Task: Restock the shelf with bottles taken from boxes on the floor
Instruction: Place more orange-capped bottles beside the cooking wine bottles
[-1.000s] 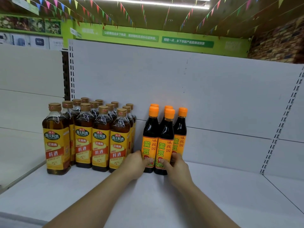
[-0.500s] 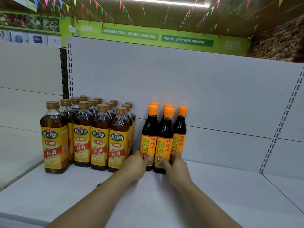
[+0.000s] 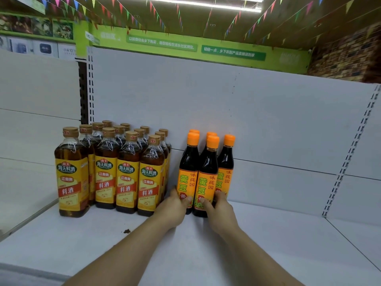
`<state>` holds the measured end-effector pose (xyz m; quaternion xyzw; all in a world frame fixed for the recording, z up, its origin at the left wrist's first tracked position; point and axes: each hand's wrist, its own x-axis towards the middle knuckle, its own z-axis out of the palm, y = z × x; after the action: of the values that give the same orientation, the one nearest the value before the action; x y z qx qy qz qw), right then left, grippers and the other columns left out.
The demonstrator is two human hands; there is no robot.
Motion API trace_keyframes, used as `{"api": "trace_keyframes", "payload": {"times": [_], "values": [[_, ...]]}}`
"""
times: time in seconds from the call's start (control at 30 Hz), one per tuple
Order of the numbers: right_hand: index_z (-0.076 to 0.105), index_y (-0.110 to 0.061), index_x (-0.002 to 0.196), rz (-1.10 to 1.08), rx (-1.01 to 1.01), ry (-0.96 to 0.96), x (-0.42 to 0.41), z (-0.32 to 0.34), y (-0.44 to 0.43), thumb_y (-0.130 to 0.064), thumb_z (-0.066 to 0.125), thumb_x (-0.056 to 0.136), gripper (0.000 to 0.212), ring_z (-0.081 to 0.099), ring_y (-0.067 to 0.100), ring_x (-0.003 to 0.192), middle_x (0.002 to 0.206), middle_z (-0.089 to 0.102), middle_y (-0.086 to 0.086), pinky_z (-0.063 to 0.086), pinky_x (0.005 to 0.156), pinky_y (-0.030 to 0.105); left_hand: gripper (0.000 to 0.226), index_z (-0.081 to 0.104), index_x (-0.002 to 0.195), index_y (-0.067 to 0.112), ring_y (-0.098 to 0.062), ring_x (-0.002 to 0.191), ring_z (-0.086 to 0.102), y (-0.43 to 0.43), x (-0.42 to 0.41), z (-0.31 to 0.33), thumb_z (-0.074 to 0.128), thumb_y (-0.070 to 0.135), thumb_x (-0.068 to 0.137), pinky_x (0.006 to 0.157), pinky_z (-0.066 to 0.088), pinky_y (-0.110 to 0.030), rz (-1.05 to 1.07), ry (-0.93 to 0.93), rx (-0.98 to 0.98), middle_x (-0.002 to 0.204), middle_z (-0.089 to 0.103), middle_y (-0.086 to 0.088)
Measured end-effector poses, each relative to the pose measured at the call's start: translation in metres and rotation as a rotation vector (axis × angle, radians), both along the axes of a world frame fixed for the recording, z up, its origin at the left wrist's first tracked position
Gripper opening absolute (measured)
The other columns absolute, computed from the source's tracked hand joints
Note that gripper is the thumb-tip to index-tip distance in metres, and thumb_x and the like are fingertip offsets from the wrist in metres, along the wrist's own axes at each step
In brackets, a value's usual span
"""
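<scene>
Several dark soy sauce bottles with orange caps stand upright in a tight cluster on the white shelf. My left hand grips the base of the front left soy bottle, thumb on its label. My right hand grips the base of the front middle soy bottle, fingers curled round its right side. A third soy bottle stands just behind to the right. The boxes on the floor are out of view.
A block of several amber cooking-wine bottles with yellow labels stands close to the left of the soy bottles. The white back panel rises behind. A slotted upright divides the shelf at the right. A small brown scrap lies on the shelf.
Both hands have stayed on the two front soy bottles, nudging them slightly back toward the panel. The view has shifted a little.
</scene>
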<state>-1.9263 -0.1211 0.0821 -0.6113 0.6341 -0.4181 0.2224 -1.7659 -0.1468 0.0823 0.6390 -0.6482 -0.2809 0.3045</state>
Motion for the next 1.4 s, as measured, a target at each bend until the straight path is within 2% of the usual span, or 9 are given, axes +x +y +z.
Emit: {"api": "trace_keyframes", "payload": {"times": [0.17, 0.3, 0.43, 0.57, 0.67, 0.8, 0.87, 1.07, 1.4], "values": [[0.054, -0.028, 0.131, -0.014, 0.043, -0.016, 0.001, 0.007, 0.003, -0.038, 0.061, 0.101, 0.032, 0.062, 0.014, 0.096, 0.115, 0.067, -0.009, 0.045, 0.079, 0.026, 0.051, 0.038, 0.144, 0.021, -0.028, 0.124, 0.06, 0.004, -0.001, 0.003, 0.05, 0.049, 0.103, 0.101, 0.049, -0.043, 0.034, 0.086, 0.01, 0.137, 0.062, -0.002], [0.052, -0.022, 0.119, -0.087, 0.084, -0.055, 0.001, 0.011, 0.008, -0.042, 0.065, 0.098, 0.031, 0.06, 0.012, 0.09, 0.106, 0.065, -0.009, 0.04, 0.063, 0.018, 0.036, 0.047, 0.132, 0.022, -0.024, 0.118, 0.062, 0.008, 0.0, 0.007, 0.055, 0.042, 0.103, 0.092, 0.049, -0.036, 0.026, 0.161, 0.015, 0.131, 0.064, -0.001], [0.053, -0.017, 0.11, -0.172, 0.097, -0.101, 0.004, 0.017, 0.015, -0.045, 0.066, 0.096, 0.033, 0.058, 0.005, 0.084, 0.102, 0.065, -0.005, 0.038, 0.06, 0.021, 0.05, 0.045, 0.137, 0.022, -0.02, 0.115, 0.062, 0.017, 0.008, 0.012, 0.06, 0.049, 0.098, 0.096, 0.051, -0.038, -0.015, 0.21, 0.034, 0.128, 0.064, 0.004], [0.059, -0.021, 0.107, -0.168, 0.069, -0.219, 0.012, 0.02, 0.023, -0.051, 0.068, 0.093, 0.035, 0.066, 0.012, 0.091, 0.102, 0.068, -0.006, 0.055, 0.076, 0.036, 0.054, 0.045, 0.142, 0.019, -0.012, 0.108, 0.054, 0.032, 0.016, 0.019, 0.063, 0.046, 0.098, 0.089, 0.044, -0.031, -0.031, 0.327, -0.019, 0.116, 0.057, 0.011], [0.062, -0.024, 0.11, -0.144, 0.097, -0.309, 0.019, 0.022, 0.033, -0.054, 0.068, 0.092, 0.035, 0.069, 0.016, 0.098, 0.107, 0.071, -0.008, 0.057, 0.092, 0.048, 0.059, 0.046, 0.146, 0.018, -0.014, 0.12, 0.053, 0.043, 0.023, 0.021, 0.063, 0.048, 0.097, 0.093, 0.043, -0.031, 0.005, 0.425, -0.064, 0.138, 0.057, 0.003], [0.066, -0.022, 0.108, -0.134, 0.109, -0.372, 0.027, 0.029, 0.054, -0.046, 0.067, 0.096, 0.027, 0.07, 0.012, 0.095, 0.104, 0.074, -0.007, 0.057, 0.087, 0.038, 0.05, 0.051, 0.137, 0.021, -0.01, 0.113, 0.054, 0.058, 0.031, 0.022, 0.059, 0.052, 0.098, 0.084, 0.042, -0.027, -0.059, 0.486, -0.037, 0.128, 0.059, 0.008], [0.066, -0.025, 0.104, -0.159, 0.111, -0.408, 0.029, 0.031, 0.065, -0.047, 0.067, 0.096, 0.024, 0.07, 0.013, 0.097, 0.104, 0.072, -0.01, 0.056, 0.082, 0.034, 0.052, 0.051, 0.138, 0.022, -0.009, 0.112, 0.052, 0.063, 0.033, 0.02, 0.058, 0.054, 0.098, 0.088, 0.04, -0.028, -0.09, 0.49, -0.016, 0.125, 0.057, 0.01], [0.066, -0.023, 0.115, -0.244, 0.15, -0.377, 0.027, 0.029, 0.092, -0.057, 0.065, 0.092, 0.041, 0.071, 0.011, 0.098, 0.114, 0.069, -0.01, 0.058, 0.093, 0.044, 0.061, 0.045, 0.146, 0.029, -0.007, 0.123, 0.046, 0.079, 0.034, 0.016, 0.057, 0.06, 0.095, 0.095, 0.036, -0.031, -0.154, 0.527, 0.018, 0.144, 0.05, 0.012], [0.069, -0.026, 0.107, -0.352, 0.113, -0.404, -0.015, 0.04, 0.153, -0.056, 0.065, 0.092, 0.034, 0.072, 0.009, 0.098, 0.111, 0.073, -0.011, 0.055, 0.099, 0.047, 0.047, 0.052, 0.135, 0.031, -0.006, 0.122, 0.05, 0.116, -0.01, 0.024, 0.06, 0.054, 0.095, 0.095, 0.035, -0.028, -0.242, 0.566, 0.008, 0.133, 0.055, 0.016]]}}
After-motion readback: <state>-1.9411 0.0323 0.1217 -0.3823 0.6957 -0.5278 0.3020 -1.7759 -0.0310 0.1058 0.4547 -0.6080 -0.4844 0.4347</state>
